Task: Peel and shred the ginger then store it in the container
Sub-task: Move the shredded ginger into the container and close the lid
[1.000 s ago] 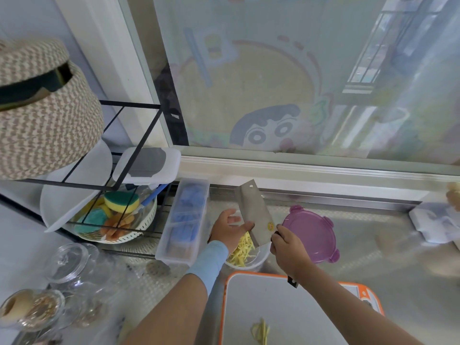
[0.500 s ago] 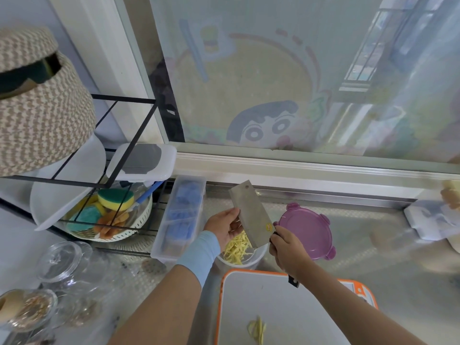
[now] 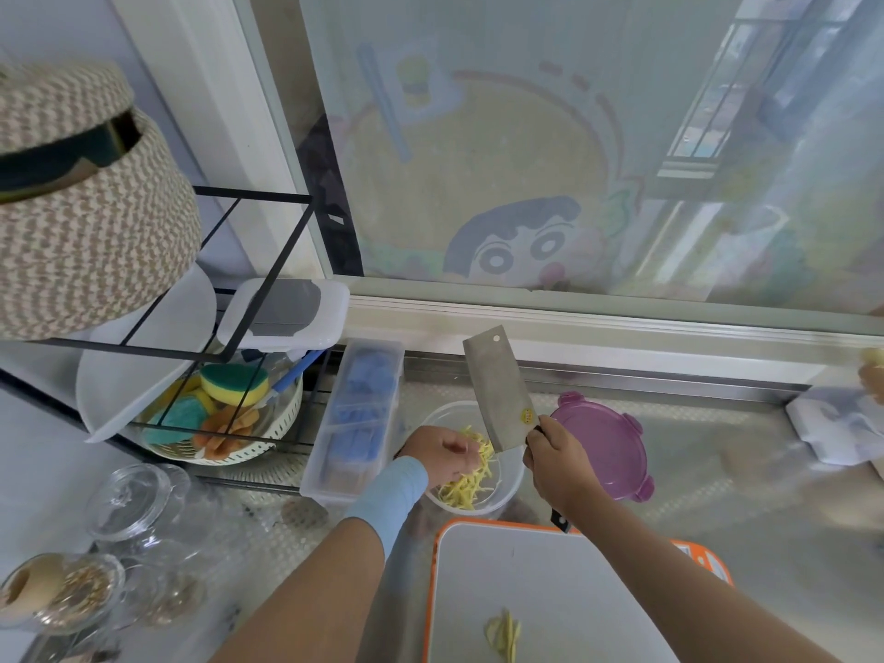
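Clear container [image 3: 442, 416] holds yellow ginger shreds [image 3: 466, 490]. The right hand [image 3: 557, 464] grips the cleaver [image 3: 500, 390], whose sticker [image 3: 527, 415] is unreadable. Left hand [image 3: 442, 452] fingers: cannot tell.

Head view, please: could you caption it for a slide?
Left hand over ginger shreds in the container; right hand grips a raised cleaver.
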The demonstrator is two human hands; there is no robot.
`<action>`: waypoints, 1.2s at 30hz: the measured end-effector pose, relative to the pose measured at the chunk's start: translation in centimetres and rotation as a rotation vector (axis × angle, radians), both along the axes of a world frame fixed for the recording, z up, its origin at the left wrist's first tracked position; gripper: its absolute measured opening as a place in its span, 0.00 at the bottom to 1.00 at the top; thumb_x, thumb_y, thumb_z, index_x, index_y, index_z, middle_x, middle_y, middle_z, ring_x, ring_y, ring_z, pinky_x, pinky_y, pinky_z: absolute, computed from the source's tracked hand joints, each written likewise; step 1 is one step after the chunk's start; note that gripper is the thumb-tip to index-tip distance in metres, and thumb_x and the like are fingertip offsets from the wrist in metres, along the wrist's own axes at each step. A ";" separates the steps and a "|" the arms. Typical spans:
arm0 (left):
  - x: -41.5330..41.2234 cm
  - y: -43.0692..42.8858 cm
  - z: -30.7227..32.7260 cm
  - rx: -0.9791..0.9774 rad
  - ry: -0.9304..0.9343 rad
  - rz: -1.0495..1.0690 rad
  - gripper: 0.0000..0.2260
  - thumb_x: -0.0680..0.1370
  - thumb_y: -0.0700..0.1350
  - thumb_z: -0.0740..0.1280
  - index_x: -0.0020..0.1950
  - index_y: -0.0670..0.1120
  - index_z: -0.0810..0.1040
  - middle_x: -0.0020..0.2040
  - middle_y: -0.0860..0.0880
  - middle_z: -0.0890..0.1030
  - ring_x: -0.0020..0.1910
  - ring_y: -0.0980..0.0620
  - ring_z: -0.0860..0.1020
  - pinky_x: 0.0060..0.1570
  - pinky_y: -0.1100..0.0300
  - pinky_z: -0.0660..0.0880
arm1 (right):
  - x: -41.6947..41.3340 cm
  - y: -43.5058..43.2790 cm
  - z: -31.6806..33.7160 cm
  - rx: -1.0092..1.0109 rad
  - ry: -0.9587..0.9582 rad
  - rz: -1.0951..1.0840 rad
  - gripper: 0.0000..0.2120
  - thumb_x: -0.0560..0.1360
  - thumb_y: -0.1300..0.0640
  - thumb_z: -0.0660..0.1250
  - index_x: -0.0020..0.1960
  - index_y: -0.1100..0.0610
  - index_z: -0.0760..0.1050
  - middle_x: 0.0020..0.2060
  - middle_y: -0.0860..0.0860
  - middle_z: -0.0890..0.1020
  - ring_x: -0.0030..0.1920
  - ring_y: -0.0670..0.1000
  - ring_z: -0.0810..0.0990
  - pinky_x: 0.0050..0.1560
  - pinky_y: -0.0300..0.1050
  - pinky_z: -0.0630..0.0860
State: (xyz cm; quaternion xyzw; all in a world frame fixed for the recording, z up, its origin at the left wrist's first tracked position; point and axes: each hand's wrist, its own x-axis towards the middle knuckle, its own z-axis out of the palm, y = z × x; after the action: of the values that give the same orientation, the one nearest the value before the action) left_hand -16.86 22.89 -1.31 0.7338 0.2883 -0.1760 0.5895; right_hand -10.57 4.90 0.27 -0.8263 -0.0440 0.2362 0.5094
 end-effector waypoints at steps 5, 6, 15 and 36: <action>0.5 -0.9 0.7 -0.140 -0.001 -0.046 0.12 0.78 0.43 0.66 0.61 0.47 0.79 0.59 0.45 0.81 0.59 0.44 0.79 0.62 0.52 0.75 | -0.1 -0.1 0.3 -0.046 -0.018 0.000 0.10 0.79 0.61 0.55 0.40 0.63 0.65 0.31 0.52 0.68 0.33 0.50 0.64 0.34 0.49 0.62; 0.5 -1.4 1.0 -0.278 0.007 0.006 0.10 0.80 0.42 0.64 0.60 0.44 0.78 0.58 0.43 0.82 0.58 0.44 0.80 0.59 0.54 0.76 | -0.2 -0.1 0.4 -0.045 -0.019 -0.004 0.09 0.79 0.61 0.54 0.40 0.63 0.64 0.31 0.52 0.68 0.33 0.50 0.63 0.34 0.49 0.62; -0.2 -1.4 -0.1 0.248 -0.012 -0.104 0.13 0.72 0.50 0.73 0.56 0.56 0.80 0.55 0.56 0.80 0.54 0.52 0.78 0.58 0.57 0.75 | -0.7 -0.2 0.9 -0.087 -0.045 -0.006 0.11 0.80 0.60 0.54 0.38 0.58 0.64 0.32 0.53 0.70 0.34 0.51 0.65 0.35 0.50 0.63; -1.0 -1.7 1.1 0.545 0.006 -0.390 0.24 0.80 0.49 0.63 0.75 0.59 0.62 0.73 0.54 0.67 0.69 0.47 0.69 0.65 0.55 0.68 | -3.5 -4.2 2.4 -0.356 -0.155 0.151 0.13 0.82 0.59 0.52 0.38 0.51 0.61 0.32 0.50 0.71 0.32 0.49 0.68 0.29 0.43 0.60</action>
State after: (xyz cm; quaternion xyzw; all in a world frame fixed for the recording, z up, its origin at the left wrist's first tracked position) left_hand -17.90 21.15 -0.16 0.9053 0.1804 -0.2040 0.3261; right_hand -14.04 0.69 2.72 -0.9133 -0.1024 0.2135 0.3315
